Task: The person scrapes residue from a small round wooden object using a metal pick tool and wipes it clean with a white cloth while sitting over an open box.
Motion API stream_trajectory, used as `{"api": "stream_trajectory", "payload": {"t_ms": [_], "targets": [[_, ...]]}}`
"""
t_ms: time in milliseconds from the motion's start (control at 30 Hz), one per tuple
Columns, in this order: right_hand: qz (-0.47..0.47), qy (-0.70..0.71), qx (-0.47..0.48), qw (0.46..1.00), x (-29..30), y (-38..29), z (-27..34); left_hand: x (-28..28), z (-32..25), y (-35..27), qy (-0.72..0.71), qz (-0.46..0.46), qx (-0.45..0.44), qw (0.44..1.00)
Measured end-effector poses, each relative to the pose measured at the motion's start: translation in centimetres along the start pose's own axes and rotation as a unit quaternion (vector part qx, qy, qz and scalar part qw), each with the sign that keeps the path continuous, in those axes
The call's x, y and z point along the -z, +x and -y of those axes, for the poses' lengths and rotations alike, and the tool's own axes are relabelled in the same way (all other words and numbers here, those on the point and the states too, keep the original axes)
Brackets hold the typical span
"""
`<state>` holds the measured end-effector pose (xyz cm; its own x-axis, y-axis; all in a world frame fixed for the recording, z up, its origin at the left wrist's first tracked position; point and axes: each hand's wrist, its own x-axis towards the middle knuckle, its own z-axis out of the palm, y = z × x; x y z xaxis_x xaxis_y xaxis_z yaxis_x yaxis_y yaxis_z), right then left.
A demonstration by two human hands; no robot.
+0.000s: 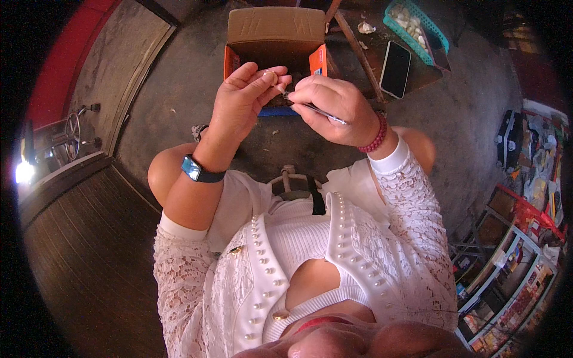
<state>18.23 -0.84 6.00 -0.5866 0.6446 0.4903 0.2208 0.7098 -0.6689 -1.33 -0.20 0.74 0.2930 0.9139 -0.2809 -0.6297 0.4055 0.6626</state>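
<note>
My left hand pinches a small pale garlic clove between thumb and fingers. A slim metal tool, likely a small knife, is gripped in my right hand. Its working end reaches a light scrap of skin by the left fingertips; exactly how it touches is too small to tell. Both hands are raised over the near side of an orange cardboard box, whose brown flap stands up at the far side. The hands hide part of the box's dark inside.
At the upper right, a teal plastic basket holds many white cloves. Nearer lies a smartphone, with a garlic bulb and wooden bars to its left. Cluttered shelves line the right side.
</note>
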Motion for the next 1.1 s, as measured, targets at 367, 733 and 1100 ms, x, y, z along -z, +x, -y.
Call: {"api": "stream_trajectory", "payload": {"t_ms": [367, 733, 1100], "targets": [[-0.026, -0.035, -0.051, 0.998, 2.1, 0.4, -0.5, -0.2, 0.3, -0.2, 0.153, -0.006, -0.073, 0.986], [-0.057, 0.066, -0.138, 0.987, 0.5, -0.4, -0.9, -1.2, 1.5, -0.8, 0.409, -0.01, -0.126, 0.904], [-0.005, 0.061, -0.156, 0.986, 0.9, 0.1, -0.4, -1.3, 1.2, -1.5, 0.549, 0.0, -0.151, 0.822]]}}
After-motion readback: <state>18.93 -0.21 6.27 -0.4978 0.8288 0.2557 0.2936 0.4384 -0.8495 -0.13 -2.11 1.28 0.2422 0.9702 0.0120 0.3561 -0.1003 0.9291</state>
